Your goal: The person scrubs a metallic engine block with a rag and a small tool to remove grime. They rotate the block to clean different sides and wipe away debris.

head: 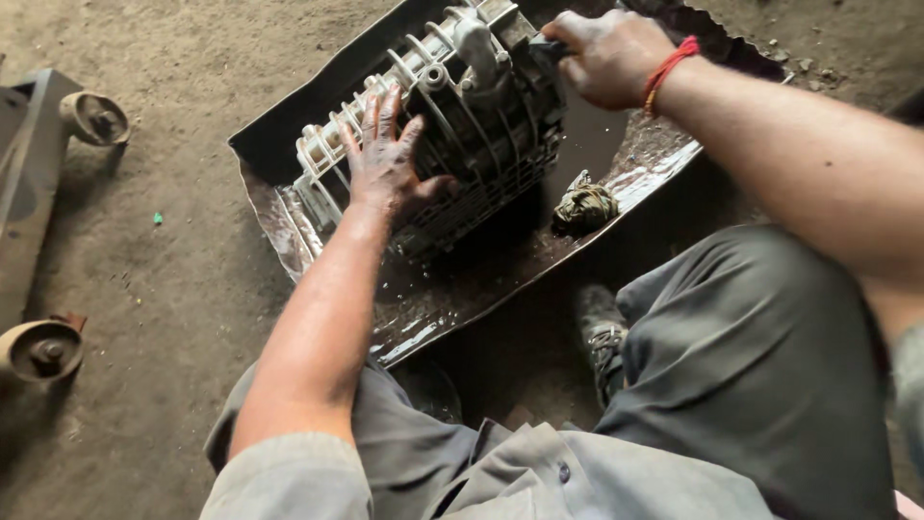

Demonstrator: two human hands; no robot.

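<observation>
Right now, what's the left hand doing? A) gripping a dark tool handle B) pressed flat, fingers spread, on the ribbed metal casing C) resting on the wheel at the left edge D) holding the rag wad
B: the left hand lies open with fingers spread on the ribbed casing, while the rag wad sits untouched in the tray and the right hand grips the dark handle.

The ribbed engine casing (462, 125) is dull grey cast metal, grimy and oil-streaked. Beneath it lies a dark metal tray (423, 318), wet and glossy along its near edge. The wadded rag (584, 205) is coarse, soiled cloth. The floor (164, 270) looks matt, dusty and rough.
</observation>
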